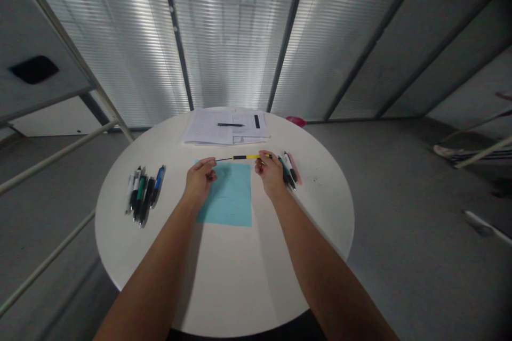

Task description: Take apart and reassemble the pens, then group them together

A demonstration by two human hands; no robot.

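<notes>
Above the far edge of a light blue sheet of paper (230,202), both my hands are raised and closed in a pinch. My right hand (270,172) grips the right end of a slim yellow and black pen (252,157), held level. A thin dark rod (224,160), like an ink refill, runs in line with the pen's left end. My left hand (200,178) pinches the rod's other end. Whether the rod sits inside the pen or only meets its tip, I cannot tell. Fingers hide both outer ends.
On the round white table (240,287), several pens (140,197) lie in a group at left. More pens (288,170) lie just right of my right hand. Printed papers (212,128) with a black pen (230,124) on top are at the far side. A metal frame (60,144) stands left.
</notes>
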